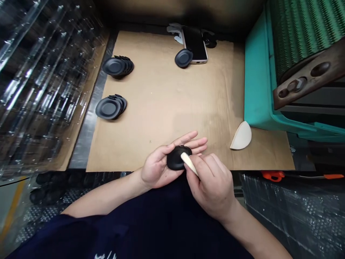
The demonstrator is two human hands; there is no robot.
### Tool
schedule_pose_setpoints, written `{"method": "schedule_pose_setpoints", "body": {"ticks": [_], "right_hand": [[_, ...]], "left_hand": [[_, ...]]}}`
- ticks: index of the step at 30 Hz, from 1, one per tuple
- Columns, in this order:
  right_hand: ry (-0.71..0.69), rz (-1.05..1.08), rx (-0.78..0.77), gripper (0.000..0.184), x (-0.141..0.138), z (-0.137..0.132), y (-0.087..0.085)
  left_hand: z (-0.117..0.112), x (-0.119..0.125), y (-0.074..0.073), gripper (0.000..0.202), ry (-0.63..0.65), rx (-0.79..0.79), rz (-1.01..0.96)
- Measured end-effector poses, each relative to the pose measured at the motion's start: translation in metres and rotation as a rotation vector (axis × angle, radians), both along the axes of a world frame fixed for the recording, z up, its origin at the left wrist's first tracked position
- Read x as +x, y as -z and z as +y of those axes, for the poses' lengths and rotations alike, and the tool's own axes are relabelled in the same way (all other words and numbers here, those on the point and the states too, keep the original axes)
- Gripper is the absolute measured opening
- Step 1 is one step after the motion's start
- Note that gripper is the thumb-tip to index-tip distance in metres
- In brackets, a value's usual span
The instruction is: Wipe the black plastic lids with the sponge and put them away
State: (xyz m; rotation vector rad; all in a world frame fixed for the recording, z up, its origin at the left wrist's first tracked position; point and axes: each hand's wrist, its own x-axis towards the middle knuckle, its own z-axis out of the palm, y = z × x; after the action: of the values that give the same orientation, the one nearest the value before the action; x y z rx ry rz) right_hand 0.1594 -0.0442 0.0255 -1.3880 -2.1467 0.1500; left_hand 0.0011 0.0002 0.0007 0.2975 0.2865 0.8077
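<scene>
A black oval piece (174,161) is cradled by the left hand (159,167) over the near edge of the table (161,100); the right hand (212,183) pinches a cream pad (188,162) against it. A half-round pad (242,136) lies toward the near right corner, two black stacks (111,66) by the left edge.

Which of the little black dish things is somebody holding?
The black dish lying in the left hand, under the white stick in the right hand. No hand touches the overlapping black dishes at left or the single one beside the phone.
</scene>
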Motion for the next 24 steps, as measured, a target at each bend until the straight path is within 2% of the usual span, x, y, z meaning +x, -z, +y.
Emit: {"method": "schedule_pose_setpoints", "body": {"ticks": [4, 9, 13, 15, 21, 24], "right_hand": [[-0.086, 0.036, -0.053, 0.015, -0.004, 0.0, -0.002], [0.021, 0.055, -0.016, 0.012, -0.005, 0.006, 0.002], [-0.076, 0.145, -0.097, 0.014, -0.01, 0.003, 0.004], [-0.071, 0.194, -0.084, 0.015, -0.013, 0.003, 0.004], [-0.131, 0.158, -0.062, 0.015, -0.013, 0.006, 0.003], [-0.079, 0.163, -0.035, 0.015, -0.012, 0.008, 0.002]], "left_hand": [[0.0, 0.002, 0.001, 0.058, -0.054, 0.001, 0.015], [0.0, 0.003, 0.001, 0.054, -0.034, 0.005, 0.048], [0.0, 0.004, -0.002, 0.043, -0.095, 0.038, 0.119], [-0.001, 0.005, -0.003, 0.041, -0.095, 0.069, 0.162], [-0.003, 0.005, -0.006, 0.062, -0.088, 0.083, 0.193], [-0.003, 0.005, -0.006, 0.066, -0.079, 0.104, 0.2]]}}
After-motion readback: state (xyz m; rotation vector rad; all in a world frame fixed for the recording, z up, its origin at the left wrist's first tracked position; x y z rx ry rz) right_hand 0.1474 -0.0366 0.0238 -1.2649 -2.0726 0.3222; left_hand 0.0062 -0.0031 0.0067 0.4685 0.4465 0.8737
